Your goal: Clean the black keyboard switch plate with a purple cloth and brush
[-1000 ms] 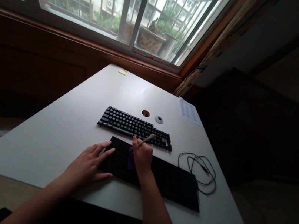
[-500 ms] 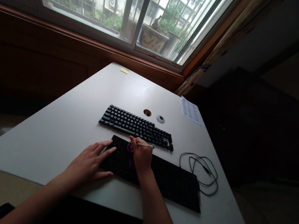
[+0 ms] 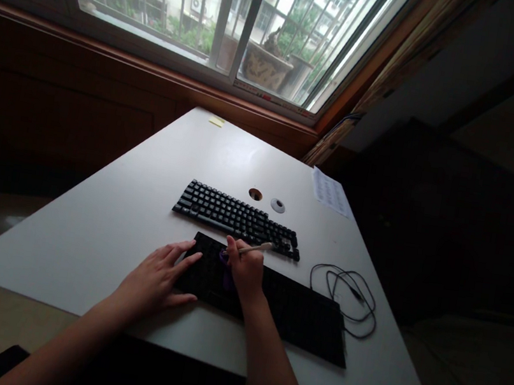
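A black keyboard body (image 3: 301, 315) lies slantwise near the table's front edge, its surface too dark to make out in detail. My left hand (image 3: 160, 274) rests at its left end, fingers spread, fingertips touching the edge and top. Over the left-middle part, my right hand (image 3: 245, 268) is closed round a thin pale stick-like tool (image 3: 261, 248), whose upper end widens and points right. Something purple (image 3: 228, 278) shows under that hand; whether it belongs to the tool I cannot tell. Behind lie black keycaps (image 3: 221, 206), set out in keyboard rows.
A coiled black cable (image 3: 368, 305) lies right of the keyboard body. Farther back are a round hole (image 3: 255, 194) in the white table (image 3: 102, 221), a grey ring-shaped cover (image 3: 277, 205), printed paper (image 3: 332, 192) and a yellow note (image 3: 216, 121). A window stands beyond.
The tool in my right hand has tilted, its wide upper end now higher and slightly farther right. My left hand keeps its place on the keyboard body. The whole view has shifted slightly.
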Available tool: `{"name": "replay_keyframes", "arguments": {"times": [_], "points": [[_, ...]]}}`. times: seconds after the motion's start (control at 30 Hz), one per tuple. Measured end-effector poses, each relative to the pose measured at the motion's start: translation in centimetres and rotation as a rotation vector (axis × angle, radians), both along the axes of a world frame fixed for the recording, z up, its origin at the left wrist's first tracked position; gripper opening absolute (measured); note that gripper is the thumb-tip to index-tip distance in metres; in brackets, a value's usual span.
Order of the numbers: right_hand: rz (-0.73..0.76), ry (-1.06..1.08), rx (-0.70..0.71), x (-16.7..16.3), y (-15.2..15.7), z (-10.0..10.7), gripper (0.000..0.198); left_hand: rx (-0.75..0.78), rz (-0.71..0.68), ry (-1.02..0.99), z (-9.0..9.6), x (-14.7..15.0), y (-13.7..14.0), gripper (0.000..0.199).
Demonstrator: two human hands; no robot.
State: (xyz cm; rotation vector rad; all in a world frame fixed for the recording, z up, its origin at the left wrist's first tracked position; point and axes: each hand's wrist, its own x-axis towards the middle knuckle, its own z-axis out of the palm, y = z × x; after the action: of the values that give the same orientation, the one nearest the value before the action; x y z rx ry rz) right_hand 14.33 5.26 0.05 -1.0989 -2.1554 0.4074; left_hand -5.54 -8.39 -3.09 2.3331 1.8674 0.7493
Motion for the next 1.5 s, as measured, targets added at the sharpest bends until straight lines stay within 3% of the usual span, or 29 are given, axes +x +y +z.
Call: {"name": "replay_keyframes", "arguments": {"times": [0.43,0.57,0.83,1.17,1.5], "points": [[0.012,-0.194,0.283,-1.0,-0.5,-0.8,0.056,-0.023,-0.001,-0.003,0.0,0.0,0.0,0.079],[-0.098,-0.200,0.282,-1.8,-0.6,-0.7,0.058,-0.006,0.001,-0.012,0.1,0.0,-0.1,0.077],[-0.176,-0.148,0.207,-2.0,-0.6,-0.8,0.062,0.014,-0.006,-0.021,-0.1,0.0,-0.1,0.075],[-0.119,-0.033,0.079,-1.8,-0.6,-0.6,0.062,0.003,0.012,-0.014,-0.2,0.0,0.0,0.076],[-0.184,-0.130,0.194,-1.9,-0.5,-0.8,0.063,-0.008,0.003,0.006,-0.1,0.0,-0.1,0.079]]}}
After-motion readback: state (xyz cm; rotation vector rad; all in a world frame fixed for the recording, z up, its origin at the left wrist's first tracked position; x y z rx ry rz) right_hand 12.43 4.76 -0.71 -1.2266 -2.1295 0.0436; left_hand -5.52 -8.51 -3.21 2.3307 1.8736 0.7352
